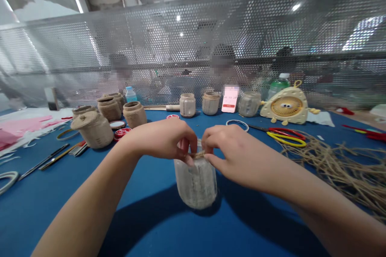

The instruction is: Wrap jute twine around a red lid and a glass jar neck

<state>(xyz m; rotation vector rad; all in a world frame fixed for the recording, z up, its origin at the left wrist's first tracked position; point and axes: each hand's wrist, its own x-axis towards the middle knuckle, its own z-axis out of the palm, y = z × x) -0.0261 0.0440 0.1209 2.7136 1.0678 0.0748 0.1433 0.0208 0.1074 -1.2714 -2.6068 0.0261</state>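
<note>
A glass jar [197, 186] with a pale, streaked covering stands upright on the blue table, directly in front of me. Brown twine [197, 155] runs around its neck. My left hand [171, 140] pinches at the left side of the neck, thumb against the front of the twine. From the right, my right hand [224, 144] has its fingers closed at the same neck, thumb and fingertips on the twine. Both hands hide most of the jar's mouth, and the twine's ends cannot be made out.
Behind stand several jars, one pale jar [187, 105] among them, a phone [230, 98] and a yellow fan [285, 106]. Scissors [286, 136] and loose twine [346, 168] lie right. A twine-covered jar [94, 130], brushes [62, 156] and tape [7, 180] are left. A perforated metal screen [169, 48] closes the back.
</note>
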